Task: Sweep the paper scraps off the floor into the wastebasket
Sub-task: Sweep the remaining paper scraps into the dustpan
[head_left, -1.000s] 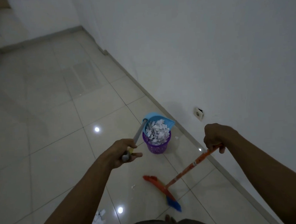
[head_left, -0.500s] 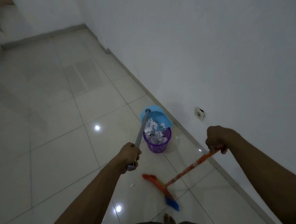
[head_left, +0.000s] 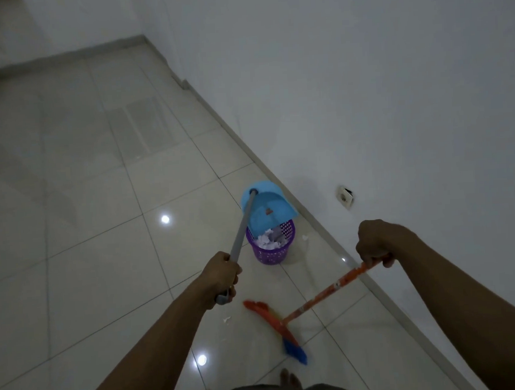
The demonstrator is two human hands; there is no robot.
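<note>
Overhanging the wastebasket (head_left: pixel 272 255), the dustpan (head_left: pixel 266 212) hides its far rim.

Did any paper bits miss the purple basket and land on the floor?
Yes. One white scrap lies on the tiles beside the purple wastebasket, on its wall side. A second scrap lies between the left hand and the broom head. The paper pile sits inside the wastebasket, under the tipped blue dustpan.

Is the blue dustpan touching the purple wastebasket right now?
Cannot tell. In the head view the dustpan tilts over the wastebasket, its lower edge overlapping the rim, but neither contact nor a gap shows plainly.
</note>
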